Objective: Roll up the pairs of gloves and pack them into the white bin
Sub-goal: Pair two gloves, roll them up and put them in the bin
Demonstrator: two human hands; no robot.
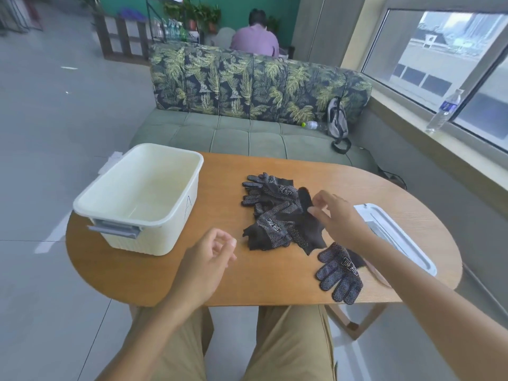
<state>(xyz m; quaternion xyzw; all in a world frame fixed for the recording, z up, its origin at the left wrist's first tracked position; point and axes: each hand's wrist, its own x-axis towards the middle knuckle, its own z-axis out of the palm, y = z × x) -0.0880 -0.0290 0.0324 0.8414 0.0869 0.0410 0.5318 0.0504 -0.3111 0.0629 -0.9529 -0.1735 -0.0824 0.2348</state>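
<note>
Right hand (pixel 339 213) is seen over the glove pile (pixel 277 213), apparently pinching a cuff (contact unclear), left hand (pixel 209 257) is held loosely curled and empty, one glove (pixel 341 273) is left apart near the table (pixel 165 273) edge, white bin (pixel 137 193) is empty — nothing rolled or packed yet.

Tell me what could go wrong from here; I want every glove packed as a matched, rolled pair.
1. The gloves lie tangled in one heap, so the right hand, reaching into it, may pull up unmatched ones.
2. One glove lies apart near the table edge, under the right forearm; a sweep might knock it off.
3. The bin overhangs the table's left edge, so pressing rolls in could tip it.
</note>
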